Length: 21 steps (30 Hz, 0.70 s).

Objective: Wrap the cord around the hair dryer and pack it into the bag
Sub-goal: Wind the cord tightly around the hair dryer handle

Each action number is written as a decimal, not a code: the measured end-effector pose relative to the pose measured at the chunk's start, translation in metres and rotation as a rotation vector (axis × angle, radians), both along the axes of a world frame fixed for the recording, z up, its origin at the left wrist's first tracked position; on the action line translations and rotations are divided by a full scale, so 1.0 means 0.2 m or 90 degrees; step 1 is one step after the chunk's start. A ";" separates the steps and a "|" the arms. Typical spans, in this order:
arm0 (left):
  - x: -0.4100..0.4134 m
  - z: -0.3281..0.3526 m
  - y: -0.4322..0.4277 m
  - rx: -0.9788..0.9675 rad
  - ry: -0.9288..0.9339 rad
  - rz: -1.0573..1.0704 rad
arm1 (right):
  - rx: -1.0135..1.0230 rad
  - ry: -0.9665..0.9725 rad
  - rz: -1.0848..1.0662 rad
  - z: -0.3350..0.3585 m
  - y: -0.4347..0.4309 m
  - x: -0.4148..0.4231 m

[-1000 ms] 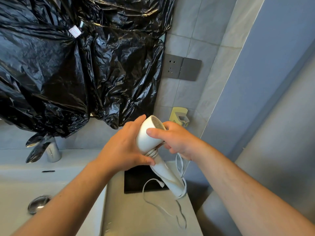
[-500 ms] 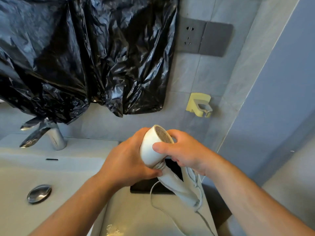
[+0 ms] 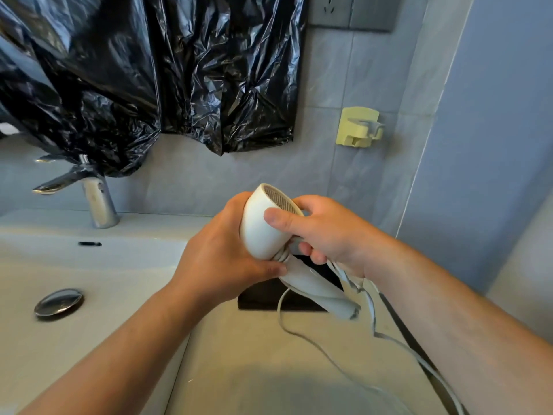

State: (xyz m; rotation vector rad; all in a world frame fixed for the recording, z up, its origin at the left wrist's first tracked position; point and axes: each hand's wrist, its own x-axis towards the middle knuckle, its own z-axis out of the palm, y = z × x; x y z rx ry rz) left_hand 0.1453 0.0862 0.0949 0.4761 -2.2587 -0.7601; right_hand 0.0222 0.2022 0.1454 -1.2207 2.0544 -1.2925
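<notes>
Right now you hold the white hair dryer up over the countertop, with both hands around its rounded body. Your left hand cups the body from the left; its fingers are curled behind the shell and mostly hidden, and the thumb presses at the joint where the handle meets the body. Your right hand grips from the right, thumb laid flat across the shell just below the mesh intake grille, fingers curled together around the far side with the cord passing under them. The handle points down and to the right, away from your hands. From its end the cord hangs in loose loops, one trailing across the countertop and off toward the lower right edge. A black tray lies on the counter directly behind the dryer. To the left sit the sink and its chrome faucet. Crumpled black plastic sheeting hangs on the wall above, and a pale yellow wall holder is mounted to its right.
</notes>
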 end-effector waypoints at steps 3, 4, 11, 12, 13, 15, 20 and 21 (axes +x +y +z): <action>0.06 -0.07 0.04 0.008 0.040 0.014 | -0.019 0.021 -0.003 -0.06 0.07 0.07; 0.08 -0.09 0.05 0.019 0.057 0.019 | -0.028 0.016 -0.016 -0.06 0.11 0.10; 0.31 -0.14 0.24 0.047 0.122 0.021 | 0.004 0.097 -0.109 -0.10 0.36 0.32; 0.33 -0.14 0.26 0.037 0.123 0.023 | 0.005 0.088 -0.112 -0.11 0.38 0.35; 0.36 -0.14 0.28 0.030 0.125 0.027 | 0.006 0.081 -0.112 -0.11 0.40 0.37; 0.40 -0.15 0.30 0.012 0.124 0.036 | 0.023 0.162 -0.143 -0.11 0.43 0.39; 0.45 -0.15 0.25 0.005 0.126 0.055 | 0.065 0.431 -0.171 -0.10 0.44 0.36; 0.44 -0.15 0.23 0.001 0.130 0.062 | 0.055 0.423 -0.150 -0.11 0.43 0.36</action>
